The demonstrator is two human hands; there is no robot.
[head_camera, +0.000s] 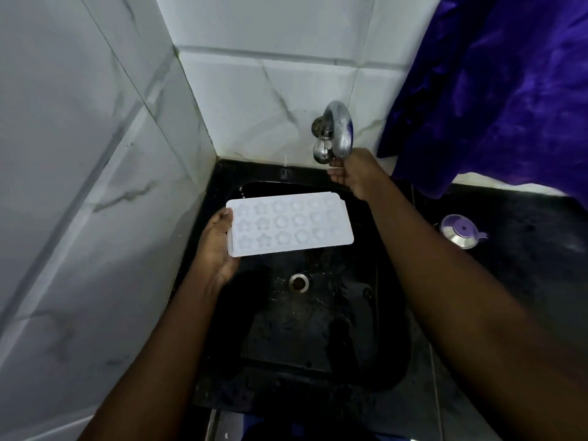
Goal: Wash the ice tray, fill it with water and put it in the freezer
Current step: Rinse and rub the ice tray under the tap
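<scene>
A white ice tray (288,223) with star and round moulds hangs level above the black sink (391,281). My left hand (216,246) grips its left end, thumb on top, fingers underneath. My right hand (353,173) is raised to the chrome tap (339,128) on the tiled back wall and its fingers curl round the end of the spout. No water stream shows.
The sink drain (299,282) lies below the tray, with wet marks around it. White marble tiles close in the left and back. A purple cloth (496,84) hangs at the upper right. A small steel lid (461,231) sits on the black counter to the right.
</scene>
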